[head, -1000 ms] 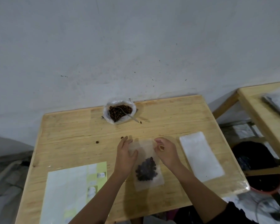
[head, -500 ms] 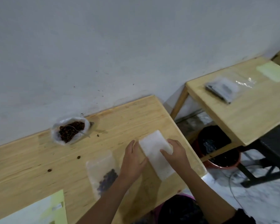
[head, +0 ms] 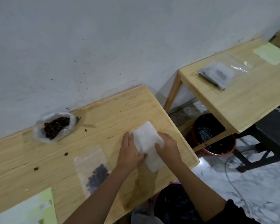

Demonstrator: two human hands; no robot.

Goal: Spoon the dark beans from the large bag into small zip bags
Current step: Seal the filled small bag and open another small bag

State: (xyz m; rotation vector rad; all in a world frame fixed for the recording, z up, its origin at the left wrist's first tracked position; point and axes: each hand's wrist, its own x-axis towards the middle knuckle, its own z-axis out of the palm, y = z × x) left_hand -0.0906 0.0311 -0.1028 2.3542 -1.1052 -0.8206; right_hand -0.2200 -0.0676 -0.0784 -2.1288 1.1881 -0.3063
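One view is given, taken from the person's head above the near edge of the table [head: 113,113]. It is pointed forward and down and rolled, so the table edges are seen slanting. The left hand [head: 129,152] and right hand [head: 168,147], on the stack [head: 145,136], are seen close, below centre. The wall [head: 103,46] is taken in above, a second table [head: 242,97] and the floor [head: 257,183] at the frame's right.

Two arms in view. L hand [head: 129,152] & R hand [head: 167,147] bare; forearms bare likewise. L arm bare right to bottom frame edge. R arm bare well up, then black sleeve [head: 236,214] at lower-R corner: matte dark fabric, loose fit, hem edge uneven vs. pale floor. Weave, seams too blurred to tell.
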